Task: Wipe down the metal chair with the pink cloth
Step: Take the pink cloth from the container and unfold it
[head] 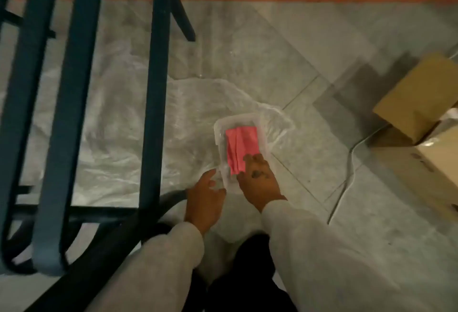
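Reaching toward the floor, both hands work at a clear plastic container (218, 128) that sits on a crumpled plastic sheet (119, 125).

- Task item: the pink cloth (241, 145) lies folded inside the container and is the only content seen. Its long axis follows the container's, running away from the person.
- Right hand (257, 177): the nearer one. Its fingers lie over the near end of the cloth. Whether they pinch the fabric or only rest on it cannot be told.
- Left hand (204, 200): set against the container's near-left corner, fingers loosely bent, apart from the cloth. A firm grip is not confirmed.
- Metal chair (76, 63): stands to the left of the container, with its dark bars filling that side of the view.
- Other items: cardboard boxes (421, 98) to the right, and a white cable (347, 182) on the floor tiles.

Assessment: wiping has not begun. The cloth must come up out of the container and travel left to the chair, and the right hand is best placed to lift it.
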`<state>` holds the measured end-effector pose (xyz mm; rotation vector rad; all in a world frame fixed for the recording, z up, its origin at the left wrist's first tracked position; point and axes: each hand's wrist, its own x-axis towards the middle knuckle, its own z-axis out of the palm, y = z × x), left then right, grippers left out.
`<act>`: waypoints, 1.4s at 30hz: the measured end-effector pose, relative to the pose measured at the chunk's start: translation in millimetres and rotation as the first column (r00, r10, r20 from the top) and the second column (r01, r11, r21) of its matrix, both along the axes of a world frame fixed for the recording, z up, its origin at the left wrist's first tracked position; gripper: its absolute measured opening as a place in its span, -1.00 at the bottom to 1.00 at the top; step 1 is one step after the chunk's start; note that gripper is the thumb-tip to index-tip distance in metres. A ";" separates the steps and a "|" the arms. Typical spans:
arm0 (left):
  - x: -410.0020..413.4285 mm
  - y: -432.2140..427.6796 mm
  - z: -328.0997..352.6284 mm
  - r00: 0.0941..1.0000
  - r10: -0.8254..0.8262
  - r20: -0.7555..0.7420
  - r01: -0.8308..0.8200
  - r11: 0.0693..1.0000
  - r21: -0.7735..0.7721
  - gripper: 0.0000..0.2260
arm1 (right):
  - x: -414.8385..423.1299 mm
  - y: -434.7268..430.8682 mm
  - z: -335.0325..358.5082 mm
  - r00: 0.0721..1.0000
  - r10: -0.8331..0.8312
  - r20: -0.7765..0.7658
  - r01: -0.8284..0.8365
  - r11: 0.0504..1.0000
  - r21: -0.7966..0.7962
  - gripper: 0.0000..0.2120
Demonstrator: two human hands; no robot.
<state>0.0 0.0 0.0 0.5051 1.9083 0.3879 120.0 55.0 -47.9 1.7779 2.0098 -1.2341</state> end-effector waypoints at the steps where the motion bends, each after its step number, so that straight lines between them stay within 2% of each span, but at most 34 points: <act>1: 2.0 -0.8 -9.1 1.000 0.017 0.011 -0.017 1.000 0.006 -0.58 | -3.8 1.6 -17.1 0.997 0.070 0.025 -0.071 0.997 0.029 -0.47; 5: 11.9 -0.6 -34.8 0.996 0.037 0.083 -0.039 0.999 0.028 -0.63 | -10.0 10.0 -72.0 0.976 0.168 0.139 -0.177 0.983 0.051 -0.39; 10: 17.0 3.0 -50.7 0.999 -0.047 0.018 0.046 0.998 0.040 -0.75 | -9.1 5.9 -99.3 0.943 0.220 0.248 -0.257 0.958 0.128 -0.39; 14: 17.5 -0.6 -49.6 0.999 -0.037 0.009 0.037 0.999 0.001 -0.66 | -3.6 15.5 -102.0 0.956 0.235 0.178 -0.269 0.942 0.200 -0.52; 19: 24.0 -18.9 -32.6 0.998 -0.009 -0.057 0.004 0.995 -0.096 -0.53 | -1.8 23.9 -77.4 0.986 0.160 0.039 -0.165 0.960 0.226 -0.62; 22: 30.4 -25.9 -2.4 0.996 -0.044 -0.080 0.034 0.993 -0.117 -0.56 | 3.4 17.9 -29.9 0.999 0.031 -0.031 -0.023 0.970 0.242 -0.73; 25: 38.4 -25.0 39.3 0.996 -0.060 -0.068 0.053 0.993 -0.103 -0.62 | 15.8 5.1 33.6 0.984 -0.127 -0.121 0.144 0.979 0.146 -0.87; 29: 50.6 -17.6 121.8 0.999 -0.009 -0.043 0.004 0.994 -0.107 -0.66 | 30.1 -11.5 153.4 0.915 -0.305 -0.263 0.325 0.945 0.033 -0.90; 32: 48.0 -7.5 185.5 1.000 0.012 0.006 -0.011 0.995 -0.099 -0.65 | 35.7 -17.9 244.3 0.818 -0.465 -0.339 0.468 0.880 -0.080 -0.89; 35: 44.8 -3.6 247.1 0.992 -0.011 0.122 0.013 1.000 -0.013 -0.66 | 40.9 -22.5 318.6 0.742 -0.538 -0.400 0.529 0.836 -0.144 -0.89; 37: 39.2 0.4 295.3 0.973 0.068 0.222 -0.075 0.997 0.020 -0.69 | 42.1 -20.8 368.3 0.673 -0.590 -0.445 0.559 0.801 -0.217 -0.84; 39: 35.1 6.5 350.1 0.895 0.209 0.395 -0.222 0.975 -0.012 -0.70 | 42.2 -20.5 416.3 0.603 -0.623 -0.499 0.562 0.775 -0.288 -0.81; 42: 21.5 3.4 428.4 0.803 0.223 0.552 -0.262 0.965 -0.008 -0.69 | 43.0 -23.2 489.4 0.512 -0.631 -0.583 0.525 0.767 -0.370 -0.81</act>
